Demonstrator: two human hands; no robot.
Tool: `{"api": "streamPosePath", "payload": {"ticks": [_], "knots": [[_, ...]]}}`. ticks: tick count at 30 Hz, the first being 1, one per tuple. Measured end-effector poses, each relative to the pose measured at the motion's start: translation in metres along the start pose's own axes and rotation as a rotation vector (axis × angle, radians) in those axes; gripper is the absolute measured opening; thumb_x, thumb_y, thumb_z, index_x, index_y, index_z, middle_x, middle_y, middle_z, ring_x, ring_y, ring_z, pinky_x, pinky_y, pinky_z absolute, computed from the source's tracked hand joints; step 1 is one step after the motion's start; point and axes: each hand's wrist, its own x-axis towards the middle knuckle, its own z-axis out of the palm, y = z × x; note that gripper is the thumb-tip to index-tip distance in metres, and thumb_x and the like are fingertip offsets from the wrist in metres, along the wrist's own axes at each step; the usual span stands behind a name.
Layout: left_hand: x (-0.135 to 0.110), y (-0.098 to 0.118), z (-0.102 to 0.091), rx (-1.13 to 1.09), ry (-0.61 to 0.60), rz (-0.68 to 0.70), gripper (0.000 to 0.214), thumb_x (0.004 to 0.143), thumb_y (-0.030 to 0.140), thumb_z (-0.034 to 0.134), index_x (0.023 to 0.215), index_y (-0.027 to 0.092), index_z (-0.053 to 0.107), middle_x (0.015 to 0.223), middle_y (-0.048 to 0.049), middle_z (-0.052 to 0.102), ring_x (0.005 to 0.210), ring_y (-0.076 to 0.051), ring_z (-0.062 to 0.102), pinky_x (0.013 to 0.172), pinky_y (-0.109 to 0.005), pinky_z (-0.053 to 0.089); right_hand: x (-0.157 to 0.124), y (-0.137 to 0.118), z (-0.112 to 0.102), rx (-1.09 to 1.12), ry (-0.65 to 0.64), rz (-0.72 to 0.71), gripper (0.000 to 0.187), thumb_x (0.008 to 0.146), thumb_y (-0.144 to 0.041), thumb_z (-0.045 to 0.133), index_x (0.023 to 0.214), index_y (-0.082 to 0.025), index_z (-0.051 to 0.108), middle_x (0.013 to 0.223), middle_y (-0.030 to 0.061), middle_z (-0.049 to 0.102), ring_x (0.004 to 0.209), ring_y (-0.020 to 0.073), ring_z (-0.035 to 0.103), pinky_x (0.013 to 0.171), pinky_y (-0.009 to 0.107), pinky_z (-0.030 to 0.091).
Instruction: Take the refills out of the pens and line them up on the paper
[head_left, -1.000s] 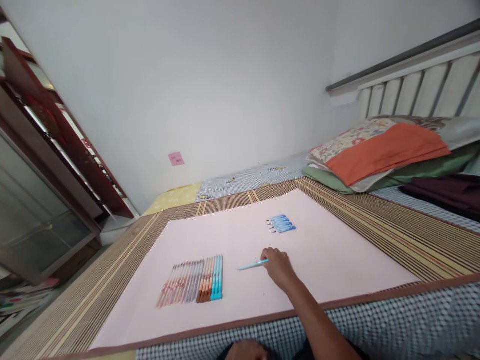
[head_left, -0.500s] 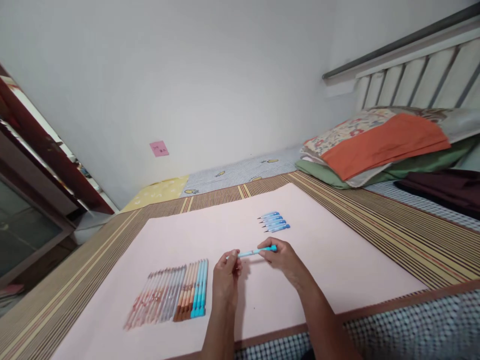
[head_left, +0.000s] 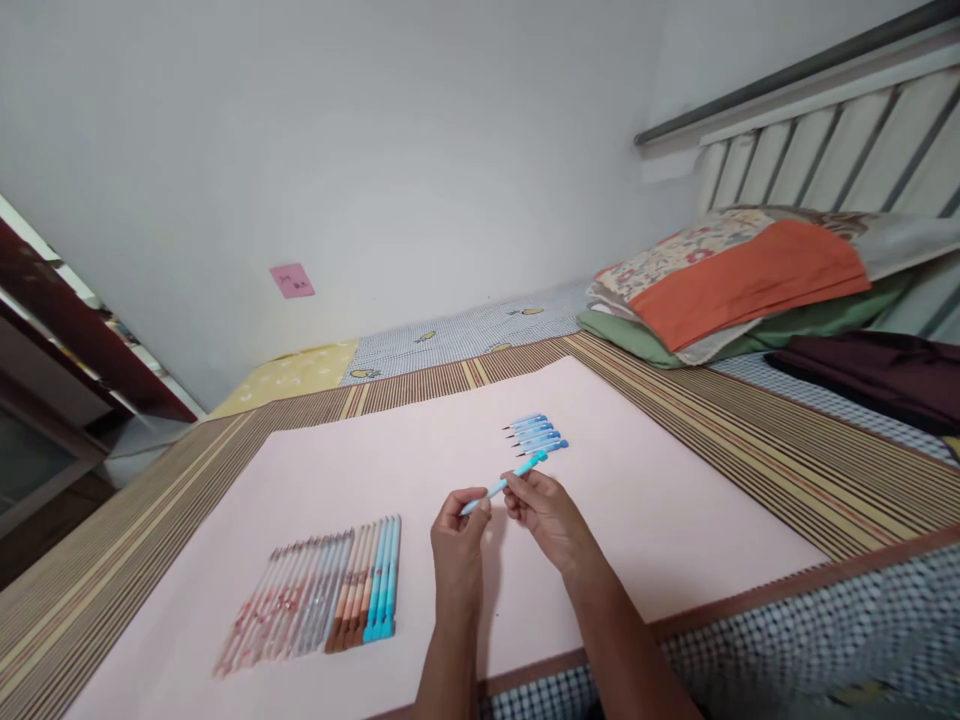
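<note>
A light blue pen is held slantwise above the pink sheet. My left hand pinches its lower tip end, and my right hand grips it near the middle, with the bright blue clip end sticking out at the upper right. Just beyond, several blue pens with dark tips lie side by side. To the left of my left hand is a neat row of pens: bright blue pens at its right end, brown and peach ones beside them, then grey and pinkish ones.
The sheet lies on a striped mat over a checked cloth. Folded pillows and a dark maroon cloth are at the right, near a white radiator. A pink note sticks to the wall.
The pen has turned from nearly level to a steeper slant, its clip end now higher. My right hand has slid closer to my left along it. The view has shifted slightly.
</note>
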Motion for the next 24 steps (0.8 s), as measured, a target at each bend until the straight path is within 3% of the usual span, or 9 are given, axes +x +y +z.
{"api": "streamPosePath", "payload": {"ticks": [5,13,17,20,24], "knots": [[-0.0007,0.0083,0.0022,0.169,0.030,0.077,0.030,0.074,0.041,0.082,0.092,0.018,0.076,0.073,-0.0009,0.068,0.067,-0.016,0.058,0.064,-0.026,0.046,0.0003,0.0030,0.0032,-0.026,0.016,-0.002,0.047,0.057,-0.054,0.096,0.074,-0.017,0.072,0.069,-0.0016,0.063,0.062,0.0094,0.051,0.062,0.026,0.038],[-0.0021,0.0095,0.0032,0.327,-0.015,0.214,0.016,0.080,0.036,0.077,0.087,0.021,0.077,0.079,-0.0027,0.072,0.072,-0.018,0.063,0.067,-0.027,0.048,0.0013,0.0065,0.0036,-0.063,0.013,-0.034,0.049,0.059,-0.057,0.093,0.076,-0.015,0.073,0.062,-0.0022,0.060,0.060,0.0101,0.050,0.062,0.027,0.038],[-0.0028,0.0070,0.0041,0.313,-0.001,0.164,0.021,0.079,0.040,0.078,0.087,0.020,0.076,0.069,-0.0012,0.070,0.064,-0.017,0.062,0.063,-0.027,0.049,-0.0004,0.0035,0.0043,-0.107,0.025,-0.088,0.051,0.059,-0.062,0.091,0.073,-0.016,0.072,0.060,-0.0026,0.059,0.059,0.0106,0.049,0.061,0.028,0.037],[-0.0027,0.0061,0.0039,0.253,0.001,0.120,0.032,0.082,0.050,0.074,0.074,0.019,0.070,0.060,-0.0002,0.065,0.056,-0.015,0.057,0.057,-0.025,0.046,-0.0033,0.0006,0.0062,-0.156,0.005,-0.125,0.048,0.064,-0.061,0.088,0.076,-0.018,0.072,0.058,-0.0037,0.056,0.057,0.0108,0.046,0.059,0.028,0.035],[0.0002,0.0071,0.0019,0.177,0.012,-0.049,0.054,0.080,0.069,0.069,0.065,0.016,0.067,0.048,-0.0002,0.058,0.041,-0.011,0.045,0.043,-0.024,0.034,-0.0049,-0.0005,0.0079,-0.181,-0.043,-0.137,0.044,0.067,-0.057,0.088,0.080,-0.018,0.073,0.059,-0.0042,0.054,0.058,0.0109,0.045,0.058,0.028,0.034]]}}
